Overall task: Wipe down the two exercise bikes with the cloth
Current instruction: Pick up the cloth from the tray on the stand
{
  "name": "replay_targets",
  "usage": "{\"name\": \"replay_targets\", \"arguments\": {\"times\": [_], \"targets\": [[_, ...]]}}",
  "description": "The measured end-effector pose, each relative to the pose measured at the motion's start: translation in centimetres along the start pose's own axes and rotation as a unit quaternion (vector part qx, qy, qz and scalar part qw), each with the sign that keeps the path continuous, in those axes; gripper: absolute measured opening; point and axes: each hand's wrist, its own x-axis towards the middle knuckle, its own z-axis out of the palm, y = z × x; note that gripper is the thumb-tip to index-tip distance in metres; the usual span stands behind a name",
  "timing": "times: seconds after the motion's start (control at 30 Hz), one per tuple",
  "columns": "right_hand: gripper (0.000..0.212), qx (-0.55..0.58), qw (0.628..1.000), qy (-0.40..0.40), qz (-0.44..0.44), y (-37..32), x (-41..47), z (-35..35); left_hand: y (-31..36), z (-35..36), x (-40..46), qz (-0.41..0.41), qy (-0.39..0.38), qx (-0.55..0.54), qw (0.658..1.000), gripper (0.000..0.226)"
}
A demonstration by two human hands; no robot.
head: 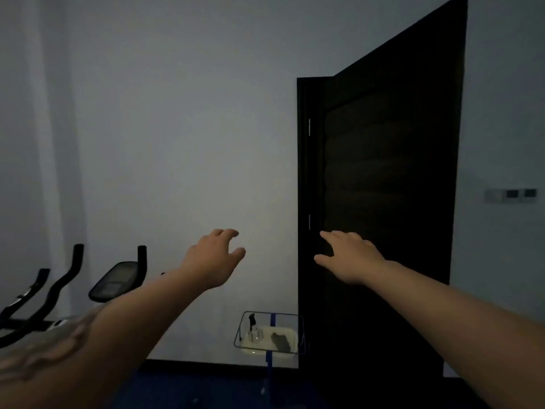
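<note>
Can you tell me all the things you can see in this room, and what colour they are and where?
Exercise bike handlebars: several black bars, far left, low.
Bike display console: one, black, left, beside the handlebars.
Door: one, very dark, standing open, right of centre.
Wall: pale grey, behind everything.
Wall switches: one small grey row, far right.
Wire stand: one, with blue trim, on the floor by the door's foot.
Tray: one, pale, in the stand, holding a dark item and something small and clear; too dim to name.
Floor: dark blue, bottom.
Left hand: bare, reaching forward, fingers spread, empty.
Right hand: bare, reaching forward in front of the door, empty.
</note>
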Motion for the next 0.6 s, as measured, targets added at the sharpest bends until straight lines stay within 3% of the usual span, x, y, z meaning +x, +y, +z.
{"name": "replay_targets", "arguments": {"times": [0.6], "targets": [[0.065, 0.071, 0.989, -0.110, 0.074, -1.9, 0.0, 15.3, -8.4, 15.0, -1.4, -0.051, -0.147, -0.065, 0.986, 0.051]]}}
